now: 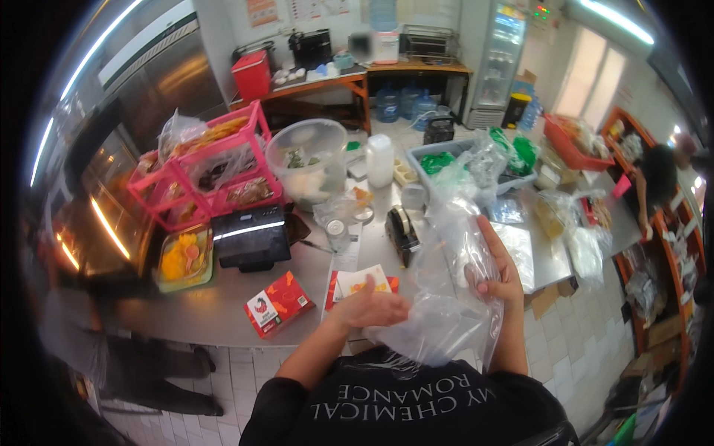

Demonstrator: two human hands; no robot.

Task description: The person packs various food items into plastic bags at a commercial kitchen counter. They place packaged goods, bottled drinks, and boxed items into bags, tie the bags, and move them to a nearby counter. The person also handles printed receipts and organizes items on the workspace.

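A clear plastic bag (446, 312) hangs crumpled in front of my chest. My right hand (502, 273) grips its right side, the index finger pointing up along the plastic. My left hand (376, 306) is at the bag's left side, palm flat and thumb raised; whether its fingertips touch the plastic is unclear. Behind the left hand, a white printed card or packet (365, 280) lies over a red box, partly hidden by that hand. Another red printed box (279, 304) stands to the left on the metal table (184, 318). A black tape dispenser (403, 237) sits beyond the bag.
Left are a black-screened device (251, 238), a tray of yellow food (184, 259) and a pink rack (192, 187). A clear tub (307, 161), white bottle (380, 161) and grey crate (418, 150) stand farther back. People are at the left (150, 368) and right (658, 173).
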